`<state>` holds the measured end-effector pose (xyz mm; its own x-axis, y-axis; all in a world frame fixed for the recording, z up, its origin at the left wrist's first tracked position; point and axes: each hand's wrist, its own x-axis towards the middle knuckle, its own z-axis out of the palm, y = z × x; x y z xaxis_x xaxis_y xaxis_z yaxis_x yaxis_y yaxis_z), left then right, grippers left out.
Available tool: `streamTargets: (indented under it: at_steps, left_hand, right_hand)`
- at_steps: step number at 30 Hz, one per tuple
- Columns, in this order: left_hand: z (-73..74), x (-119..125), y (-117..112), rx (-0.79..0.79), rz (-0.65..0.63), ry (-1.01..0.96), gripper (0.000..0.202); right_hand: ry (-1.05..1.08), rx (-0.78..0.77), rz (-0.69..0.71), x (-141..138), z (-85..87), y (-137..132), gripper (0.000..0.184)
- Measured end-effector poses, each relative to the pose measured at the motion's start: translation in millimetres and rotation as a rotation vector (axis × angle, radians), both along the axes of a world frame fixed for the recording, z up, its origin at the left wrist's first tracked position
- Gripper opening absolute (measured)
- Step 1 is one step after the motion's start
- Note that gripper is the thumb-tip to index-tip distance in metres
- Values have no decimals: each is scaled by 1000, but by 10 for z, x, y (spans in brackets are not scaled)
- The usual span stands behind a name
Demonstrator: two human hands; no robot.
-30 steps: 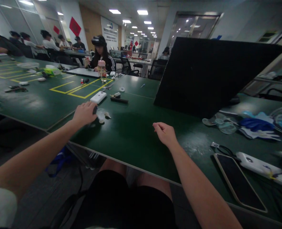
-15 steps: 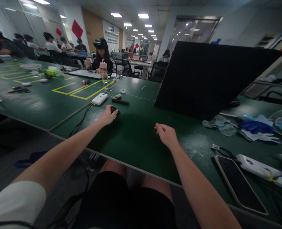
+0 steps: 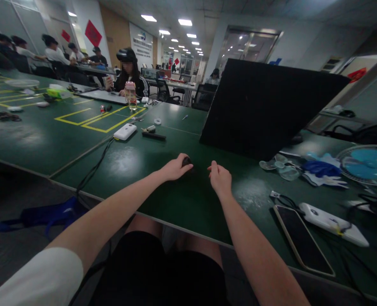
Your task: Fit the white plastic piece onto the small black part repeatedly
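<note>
My left hand [image 3: 175,168] is closed around a small dark rounded object [image 3: 186,161] just above or on the green table [image 3: 163,199]; its kind is hard to make out. Between thumb and fingers only its dark top shows. To the right, a short gap away, my right hand [image 3: 221,178] hovers over the tabletop with its fingers curled in and thumb against them. Nothing shows in it.
A large black panel [image 3: 265,110] leans at the back right. Near my right forearm lie a phone [image 3: 303,240] and a white power bank [image 3: 333,223]. Gloves [image 3: 322,170] and a fan [image 3: 367,163] are farther right. Beyond my left hand are another white power bank [image 3: 125,131] and a black bar [image 3: 153,136].
My left hand has moved right and nearer to me with the dark object, toward my right hand. My right hand has hardly moved. The view has turned slightly to the right.
</note>
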<state>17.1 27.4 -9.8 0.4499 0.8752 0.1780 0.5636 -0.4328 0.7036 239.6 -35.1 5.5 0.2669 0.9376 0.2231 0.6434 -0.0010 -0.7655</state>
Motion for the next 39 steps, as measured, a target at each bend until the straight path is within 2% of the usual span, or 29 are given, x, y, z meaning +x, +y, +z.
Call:
streamTargets:
  at_steps: [6, 11, 14, 17, 19, 21, 24, 27, 29, 34, 39]
  left_hand:
    - [85, 476, -384, 38, -165, 63, 53]
    - [129, 568, -529, 67, -267, 39, 51]
    - [174, 461, -464, 83, -197, -129, 49]
    - [173, 202, -254, 71, -18, -371, 45]
    - [124, -42, -87, 82, 127, -460, 42]
    - [56, -299, 42, 115, 232, -450, 40]
    - [-14, -588, 112, 149, 337, -311, 41]
    - [-10, -673, 94, 167, 301, -160, 47]
    - [3, -652, 82, 188, 251, -77, 50]
    - [-26, -591, 99, 193, 177, -3, 56]
    - [-34, -576, 73, 184, 71, 14, 55]
  right_hand:
    - [-28, 34, -57, -7, -12, 20, 71]
    - [-9, 40, -111, 55, -15, 40, 73]
    - [-58, -20, -97, 91, 12, 44, 77]
    - [-185, -129, -24, 70, 66, 20, 75]
    - [-301, -207, 29, 23, 96, -5, 69]
    - [-409, -257, 88, -35, 106, -30, 65]
    - [-521, -217, 245, -113, 86, -57, 57]
    - [-551, -162, 400, -168, 61, -78, 42]
    - [-547, -157, 447, -189, 54, -87, 34]
    - [-451, -133, 458, -220, 35, -95, 22]
    - [-385, -167, 495, -350, 13, -129, 27]
